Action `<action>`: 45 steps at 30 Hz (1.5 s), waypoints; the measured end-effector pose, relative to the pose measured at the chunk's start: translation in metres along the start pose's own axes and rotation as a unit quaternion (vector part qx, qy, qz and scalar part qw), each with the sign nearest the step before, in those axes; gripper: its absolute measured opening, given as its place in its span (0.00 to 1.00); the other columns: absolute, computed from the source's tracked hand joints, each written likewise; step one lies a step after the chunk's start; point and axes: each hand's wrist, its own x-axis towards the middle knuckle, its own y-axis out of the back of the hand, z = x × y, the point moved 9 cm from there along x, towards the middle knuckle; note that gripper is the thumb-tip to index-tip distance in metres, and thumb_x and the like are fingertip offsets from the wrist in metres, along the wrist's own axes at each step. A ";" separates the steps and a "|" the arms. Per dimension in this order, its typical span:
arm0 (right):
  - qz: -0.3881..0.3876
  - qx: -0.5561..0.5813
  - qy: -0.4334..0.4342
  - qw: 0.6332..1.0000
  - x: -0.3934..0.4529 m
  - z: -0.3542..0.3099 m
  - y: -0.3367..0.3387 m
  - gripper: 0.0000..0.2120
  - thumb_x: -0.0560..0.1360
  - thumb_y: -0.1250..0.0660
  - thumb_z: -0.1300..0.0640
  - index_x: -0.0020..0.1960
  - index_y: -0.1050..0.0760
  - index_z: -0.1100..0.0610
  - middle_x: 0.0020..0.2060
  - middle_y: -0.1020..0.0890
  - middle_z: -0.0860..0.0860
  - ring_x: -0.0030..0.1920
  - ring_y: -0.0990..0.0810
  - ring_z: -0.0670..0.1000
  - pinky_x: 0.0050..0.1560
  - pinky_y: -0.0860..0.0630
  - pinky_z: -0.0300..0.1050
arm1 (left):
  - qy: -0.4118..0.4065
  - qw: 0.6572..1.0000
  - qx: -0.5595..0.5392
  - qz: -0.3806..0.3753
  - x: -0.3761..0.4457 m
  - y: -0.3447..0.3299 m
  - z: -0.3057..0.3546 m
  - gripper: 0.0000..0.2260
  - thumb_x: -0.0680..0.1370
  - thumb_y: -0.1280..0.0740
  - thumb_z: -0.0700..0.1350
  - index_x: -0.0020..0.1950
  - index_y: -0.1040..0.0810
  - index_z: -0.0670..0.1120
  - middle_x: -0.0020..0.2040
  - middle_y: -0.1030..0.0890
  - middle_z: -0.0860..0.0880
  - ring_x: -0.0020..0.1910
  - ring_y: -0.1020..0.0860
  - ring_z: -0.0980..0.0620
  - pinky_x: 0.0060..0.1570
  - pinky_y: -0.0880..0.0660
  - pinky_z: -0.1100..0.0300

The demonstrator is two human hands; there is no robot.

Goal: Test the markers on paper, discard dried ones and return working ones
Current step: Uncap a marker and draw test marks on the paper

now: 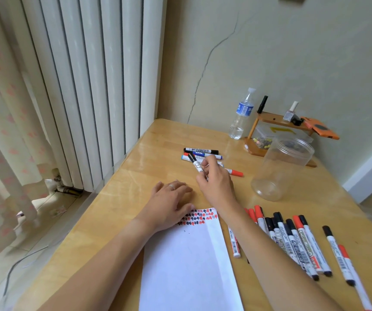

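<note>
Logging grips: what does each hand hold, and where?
Right hand pinches a black-capped marker at its white barrel; left hand holds nothing, resting on the paper.

A capped black-capped marker [195, 164] tilts above 4 markers [200, 153]; paper [189, 261] bears red-black test marks.

One white sheet of paper [187, 261], one clear plastic jar [281, 167], one clear water bottle [242, 114]. Five capped markers in the far cluster [200, 153], about twelve in the near right spread [297, 243].
</note>
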 end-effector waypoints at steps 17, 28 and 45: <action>-0.074 -0.041 0.034 0.996 -0.110 -0.014 0.027 0.17 0.80 0.45 0.43 0.57 0.22 0.49 0.46 0.22 0.48 0.50 0.24 0.57 0.46 0.24 0.56 | -0.171 0.975 -0.136 0.045 -0.015 0.028 0.048 0.13 0.87 0.43 0.50 0.60 0.21 0.48 0.50 0.20 0.54 0.51 0.23 0.57 0.53 0.26 0.59; -0.093 -0.098 0.065 0.989 -0.107 -0.022 0.032 0.10 0.84 0.44 0.42 0.54 0.31 0.47 0.41 0.18 0.51 0.46 0.21 0.61 0.38 0.35 0.51 | -0.189 0.972 -0.126 0.061 -0.007 0.019 0.051 0.21 0.86 0.49 0.57 0.48 0.25 0.45 0.40 0.25 0.57 0.37 0.27 0.56 0.40 0.31 0.59; -0.086 -0.127 0.033 0.988 -0.104 -0.028 0.039 0.18 0.85 0.47 0.38 0.55 0.28 0.50 0.42 0.17 0.60 0.47 0.21 0.66 0.40 0.39 0.53 | -0.197 0.965 -0.103 0.139 -0.012 0.036 0.049 0.22 0.86 0.52 0.59 0.50 0.25 0.47 0.44 0.26 0.59 0.43 0.30 0.62 0.48 0.31 0.54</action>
